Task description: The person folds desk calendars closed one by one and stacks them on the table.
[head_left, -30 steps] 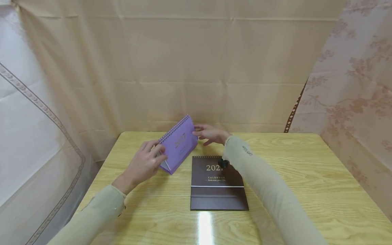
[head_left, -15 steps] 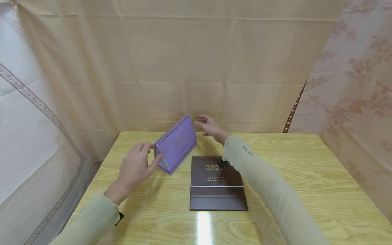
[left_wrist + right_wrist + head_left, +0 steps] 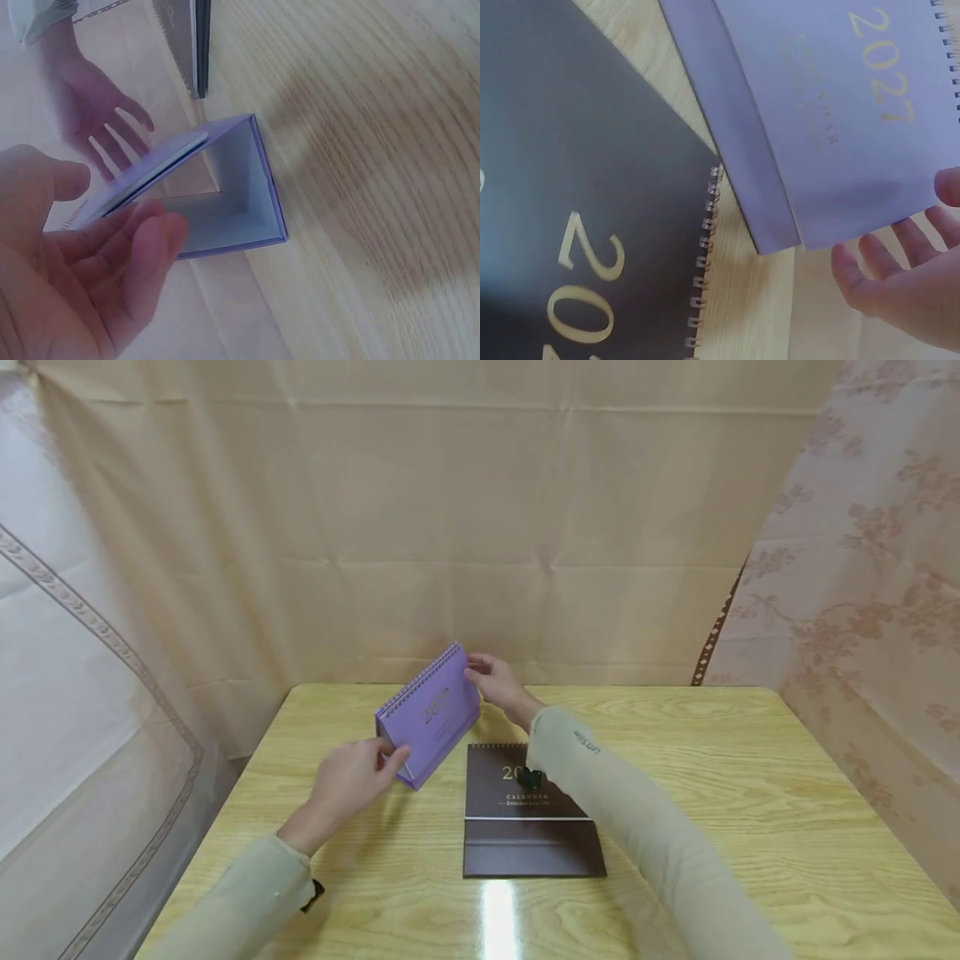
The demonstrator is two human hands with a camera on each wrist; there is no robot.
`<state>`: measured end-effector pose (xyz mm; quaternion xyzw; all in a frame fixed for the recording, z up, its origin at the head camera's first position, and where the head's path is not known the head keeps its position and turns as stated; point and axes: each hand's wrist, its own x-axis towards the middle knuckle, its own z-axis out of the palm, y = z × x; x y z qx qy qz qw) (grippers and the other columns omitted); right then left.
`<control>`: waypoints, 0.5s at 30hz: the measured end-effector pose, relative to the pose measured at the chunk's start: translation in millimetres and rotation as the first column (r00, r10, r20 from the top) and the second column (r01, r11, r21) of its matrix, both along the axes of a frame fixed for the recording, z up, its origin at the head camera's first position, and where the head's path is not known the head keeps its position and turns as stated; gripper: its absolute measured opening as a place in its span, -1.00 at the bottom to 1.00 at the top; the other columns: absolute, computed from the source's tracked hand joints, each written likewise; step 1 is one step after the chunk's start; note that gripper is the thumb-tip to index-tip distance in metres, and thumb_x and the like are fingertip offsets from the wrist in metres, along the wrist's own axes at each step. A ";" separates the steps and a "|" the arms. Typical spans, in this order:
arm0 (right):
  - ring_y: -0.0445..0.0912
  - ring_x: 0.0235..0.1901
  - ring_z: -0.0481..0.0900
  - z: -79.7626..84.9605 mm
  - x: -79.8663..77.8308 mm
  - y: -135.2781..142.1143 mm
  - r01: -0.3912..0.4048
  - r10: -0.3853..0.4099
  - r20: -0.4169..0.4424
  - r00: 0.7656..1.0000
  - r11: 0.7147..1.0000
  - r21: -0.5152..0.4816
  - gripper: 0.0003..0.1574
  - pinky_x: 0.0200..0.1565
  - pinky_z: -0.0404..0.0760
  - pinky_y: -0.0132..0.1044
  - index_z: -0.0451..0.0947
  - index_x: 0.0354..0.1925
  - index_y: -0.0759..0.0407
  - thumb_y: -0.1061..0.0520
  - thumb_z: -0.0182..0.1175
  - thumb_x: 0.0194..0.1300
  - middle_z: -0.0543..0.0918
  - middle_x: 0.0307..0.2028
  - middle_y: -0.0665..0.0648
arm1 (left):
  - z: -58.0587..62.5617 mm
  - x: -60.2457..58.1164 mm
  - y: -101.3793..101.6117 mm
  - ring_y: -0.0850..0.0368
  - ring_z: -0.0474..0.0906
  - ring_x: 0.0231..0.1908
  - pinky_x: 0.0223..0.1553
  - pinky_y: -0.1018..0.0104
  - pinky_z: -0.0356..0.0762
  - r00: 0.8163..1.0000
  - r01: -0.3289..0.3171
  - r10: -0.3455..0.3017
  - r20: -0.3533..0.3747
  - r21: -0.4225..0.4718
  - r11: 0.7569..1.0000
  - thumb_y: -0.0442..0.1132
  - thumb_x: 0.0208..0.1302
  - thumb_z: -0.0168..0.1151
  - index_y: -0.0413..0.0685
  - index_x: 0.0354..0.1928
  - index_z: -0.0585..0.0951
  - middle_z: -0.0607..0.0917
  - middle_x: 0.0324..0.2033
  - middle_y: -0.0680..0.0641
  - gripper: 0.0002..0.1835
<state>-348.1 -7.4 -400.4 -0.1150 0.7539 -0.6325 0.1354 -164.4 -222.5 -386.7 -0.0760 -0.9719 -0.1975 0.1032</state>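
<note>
A purple 2027 desk calendar (image 3: 435, 710) stands tent-like on the wooden table, turned at an angle. Its hollow triangular side faces the left wrist camera. My left hand (image 3: 352, 781) is at its near left end, fingers loosely bent beside the opening and thumb apart from them (image 3: 97, 262). At the far right end, my right hand (image 3: 498, 685) has its fingertips along the side edge and its thumb by the front cover (image 3: 907, 277). A dark brown 2027 calendar (image 3: 510, 847) stands nearer, partly hidden by the right sleeve.
The wooden table (image 3: 750, 793) extends on both sides of the calendars. Behind it hangs a beige cloth (image 3: 480, 527), with a pale cloth at the left (image 3: 60, 693) and a floral cloth at the right (image 3: 862, 560).
The right hand draws away from the purple calendar's side, then comes back to it. The left hand backs off and returns lower at the near end. The calendar has shifted slightly left.
</note>
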 end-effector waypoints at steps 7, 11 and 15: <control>0.16 0.31 0.43 1.6 0.0 -1.7 -0.021 0.022 -0.007 1.000 0.999 0.045 -0.43 0.25 0.45 0.18 0.34 0.44 0.21 0.17 0.09 0.55 0.49 0.32 0.31 | -4.0 -3.7 1.2 0.29 0.19 -0.76 -0.72 0.41 0.10 1.000 -0.008 0.007 0.018 0.037 0.999 -0.12 0.46 0.21 -0.17 -0.36 0.72 0.36 -0.79 0.14 -0.70; 0.18 0.27 0.49 -2.2 -2.5 -5.9 -0.026 0.037 -0.087 0.996 0.992 0.125 -0.44 0.24 0.51 0.00 0.30 0.44 0.31 0.24 0.05 0.56 0.50 0.29 0.36 | -6.1 -5.6 1.4 0.29 0.21 -0.76 -0.73 0.42 0.10 1.000 -0.011 0.010 0.022 0.030 0.999 -0.11 0.46 0.21 -0.18 -0.38 0.71 0.40 -0.78 0.13 -0.68; 0.20 0.23 0.52 -1.8 -2.8 -12.0 -0.034 0.063 -0.154 0.986 0.983 0.181 -0.48 0.25 0.51 -0.04 0.32 0.38 0.38 0.27 0.05 0.55 0.51 0.25 0.40 | -8.4 -6.3 -0.1 0.27 0.25 -0.75 -0.73 0.41 0.14 1.000 -0.024 0.024 0.004 0.000 1.000 -0.14 0.46 0.21 -0.18 -0.43 0.67 0.43 -0.75 0.11 -0.68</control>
